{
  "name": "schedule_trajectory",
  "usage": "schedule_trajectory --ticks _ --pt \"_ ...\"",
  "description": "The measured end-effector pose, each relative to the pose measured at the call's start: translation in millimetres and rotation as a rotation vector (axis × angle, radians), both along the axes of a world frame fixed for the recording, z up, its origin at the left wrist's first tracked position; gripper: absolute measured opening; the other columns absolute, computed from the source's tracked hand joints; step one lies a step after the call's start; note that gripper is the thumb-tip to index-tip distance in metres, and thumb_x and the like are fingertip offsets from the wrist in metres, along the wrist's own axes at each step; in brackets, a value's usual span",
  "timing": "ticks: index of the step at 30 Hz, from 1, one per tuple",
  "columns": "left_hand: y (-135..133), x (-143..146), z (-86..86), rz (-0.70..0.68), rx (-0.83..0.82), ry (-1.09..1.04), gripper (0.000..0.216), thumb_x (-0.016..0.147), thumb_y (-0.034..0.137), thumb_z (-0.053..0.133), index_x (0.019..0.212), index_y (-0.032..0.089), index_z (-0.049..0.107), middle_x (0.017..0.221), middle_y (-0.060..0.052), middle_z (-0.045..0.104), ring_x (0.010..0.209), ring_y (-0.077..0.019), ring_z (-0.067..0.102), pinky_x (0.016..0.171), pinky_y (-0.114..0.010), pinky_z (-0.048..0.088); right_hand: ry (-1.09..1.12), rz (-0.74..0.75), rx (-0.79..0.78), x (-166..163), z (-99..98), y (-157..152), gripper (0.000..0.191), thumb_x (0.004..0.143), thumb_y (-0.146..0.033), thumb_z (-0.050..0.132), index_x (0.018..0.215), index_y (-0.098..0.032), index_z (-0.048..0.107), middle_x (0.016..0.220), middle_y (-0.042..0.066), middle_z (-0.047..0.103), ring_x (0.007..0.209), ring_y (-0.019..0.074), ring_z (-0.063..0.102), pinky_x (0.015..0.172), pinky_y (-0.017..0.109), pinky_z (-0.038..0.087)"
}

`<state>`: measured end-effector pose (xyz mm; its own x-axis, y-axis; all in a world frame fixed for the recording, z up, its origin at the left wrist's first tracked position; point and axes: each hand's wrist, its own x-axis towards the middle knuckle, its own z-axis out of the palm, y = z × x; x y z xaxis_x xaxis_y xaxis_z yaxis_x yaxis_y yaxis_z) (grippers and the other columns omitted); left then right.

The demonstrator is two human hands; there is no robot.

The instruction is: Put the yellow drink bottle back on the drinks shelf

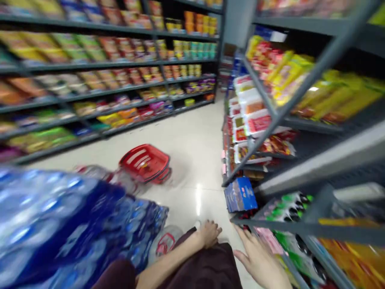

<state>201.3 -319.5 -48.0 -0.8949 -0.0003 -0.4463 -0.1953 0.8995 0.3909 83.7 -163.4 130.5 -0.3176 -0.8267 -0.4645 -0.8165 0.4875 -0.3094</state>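
Note:
The picture is blurred by motion. My left hand (209,233) rests low in the aisle with its fingers curled, on or just above my dark-clad knee, and holds nothing that I can see. My right hand (258,257) is spread open with fingers apart, beside the bottom shelf (288,225) of the grey rack on the right, close to pink packets (270,240) and green-capped bottles (290,206). A blue box (240,194) sticks out from the shelf edge just above my right hand.
A red shopping basket (146,162) stands on the pale tiled floor (195,140) ahead. Blue-wrapped packs of water bottles (60,224) fill the left foreground. Stocked shelf racks line both sides of the aisle.

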Motion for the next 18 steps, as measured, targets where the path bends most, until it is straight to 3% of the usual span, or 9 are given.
schedule_trajectory --ticks 1,3,5,7,11,18 --pt "-14.5 10.1 -4.0 0.097 -0.020 -0.031 0.036 0.091 0.032 0.066 0.122 0.014 0.067 0.115 -0.022 0.070 0.112 -0.0363 0.066 0.092 -0.047 0.050 -0.003 -0.018 0.111 0.0 -27.2 -6.6 0.062 0.101 -0.037 0.047 0.156 -0.009 0.046 0.147 0.019 0.057 0.136 0.0376 0.057 0.112 0.052 0.048" --pt "-42.7 29.1 -11.1 0.273 -0.038 -0.089 0.036 0.091 0.031 0.067 0.123 0.012 0.066 0.117 -0.024 0.069 0.114 -0.0373 0.064 0.092 -0.047 0.049 -0.091 0.039 0.150 -0.4 -67.6 -19.3 0.066 0.103 -0.043 0.036 0.157 -0.005 0.043 0.154 0.018 0.049 0.144 0.0336 0.049 0.119 0.047 0.041" --pt "-67.7 46.1 -16.8 0.413 -0.037 -0.124 0.036 0.092 0.031 0.066 0.123 0.013 0.065 0.117 -0.023 0.069 0.113 -0.0363 0.064 0.092 -0.046 0.048 -0.211 0.103 0.162 0.2 -87.0 -35.0 0.069 0.103 -0.048 0.033 0.158 -0.008 0.043 0.153 0.016 0.051 0.142 0.0298 0.052 0.119 0.042 0.042" --pt "-86.8 59.4 -20.4 0.516 -0.033 -0.143 0.036 0.094 0.032 0.063 0.125 0.013 0.064 0.117 -0.023 0.068 0.113 -0.0354 0.063 0.092 -0.045 0.047 -0.295 0.160 0.205 1.5 -89.6 -57.1 0.070 0.101 -0.050 0.035 0.159 -0.010 0.042 0.151 0.014 0.055 0.139 0.0284 0.055 0.117 0.040 0.043" --pt "-108.2 67.4 -20.1 0.627 -0.013 -0.160 0.042 0.097 0.036 0.060 0.131 0.012 0.062 0.117 -0.023 0.069 0.113 -0.0353 0.064 0.092 -0.044 0.047 -0.269 0.319 0.249 -4.7 -74.4 -123.6 0.071 0.100 -0.050 0.036 0.158 -0.009 0.042 0.156 0.014 0.049 0.145 0.0317 0.047 0.121 0.045 0.037" --pt "-147.8 29.3 -15.7 0.735 0.083 -0.193 0.042 0.095 0.037 0.062 0.130 0.014 0.065 0.118 -0.021 0.071 0.111 -0.0352 0.068 0.086 -0.040 0.052 -0.134 0.558 0.227 -48.3 -54.4 -263.0 0.068 0.105 -0.047 0.031 0.160 -0.008 0.039 0.156 0.016 0.049 0.145 0.0320 0.047 0.119 0.044 0.039"
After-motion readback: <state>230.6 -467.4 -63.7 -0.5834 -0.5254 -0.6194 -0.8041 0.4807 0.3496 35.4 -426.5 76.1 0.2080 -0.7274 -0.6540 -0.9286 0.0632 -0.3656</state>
